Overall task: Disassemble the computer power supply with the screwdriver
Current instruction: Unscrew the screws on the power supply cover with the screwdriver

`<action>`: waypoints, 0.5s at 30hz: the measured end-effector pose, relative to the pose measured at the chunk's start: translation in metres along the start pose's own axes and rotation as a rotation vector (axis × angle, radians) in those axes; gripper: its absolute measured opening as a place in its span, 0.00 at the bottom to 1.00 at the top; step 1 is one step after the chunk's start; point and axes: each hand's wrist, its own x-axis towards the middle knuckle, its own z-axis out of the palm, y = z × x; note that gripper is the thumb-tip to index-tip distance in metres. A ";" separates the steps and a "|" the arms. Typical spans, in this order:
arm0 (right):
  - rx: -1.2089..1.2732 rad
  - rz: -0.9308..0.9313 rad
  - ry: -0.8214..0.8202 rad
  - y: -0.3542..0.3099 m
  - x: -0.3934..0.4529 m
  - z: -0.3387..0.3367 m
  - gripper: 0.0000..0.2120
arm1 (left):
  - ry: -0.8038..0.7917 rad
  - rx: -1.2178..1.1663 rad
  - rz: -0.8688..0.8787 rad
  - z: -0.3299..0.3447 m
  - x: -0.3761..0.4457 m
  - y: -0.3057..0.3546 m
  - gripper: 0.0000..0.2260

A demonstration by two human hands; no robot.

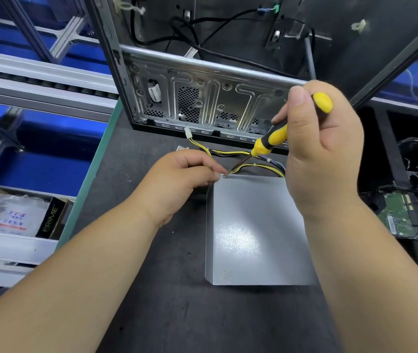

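Note:
A grey metal power supply point(251, 230) lies flat on the dark mat, its yellow and black cables point(243, 154) running off its far end. My right hand point(322, 154) grips a yellow and black screwdriver point(271, 138), whose tip sits on the box's far left top corner at a small screw point(224, 176). My left hand point(177, 182) rests at that same corner, its fingers curled and its fingertips pinching right beside the screw. Whether the fingertips hold the screw itself is unclear.
An open computer case point(203, 98) stands upright just behind the power supply. A tray on the right holds a green circuit board point(399, 220) and cables. At the left, past the mat's green edge point(93, 174), sits a cardboard box with bags point(16, 215).

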 end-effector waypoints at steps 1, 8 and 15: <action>-0.026 0.006 -0.029 -0.001 0.002 -0.002 0.20 | 0.006 0.005 0.002 0.000 -0.001 0.000 0.08; -0.093 0.056 -0.380 -0.018 0.024 -0.015 0.09 | 0.045 0.068 0.018 0.002 -0.004 0.000 0.06; 0.034 0.001 -0.399 -0.024 0.014 -0.015 0.17 | 0.070 0.077 0.027 0.005 -0.006 -0.003 0.06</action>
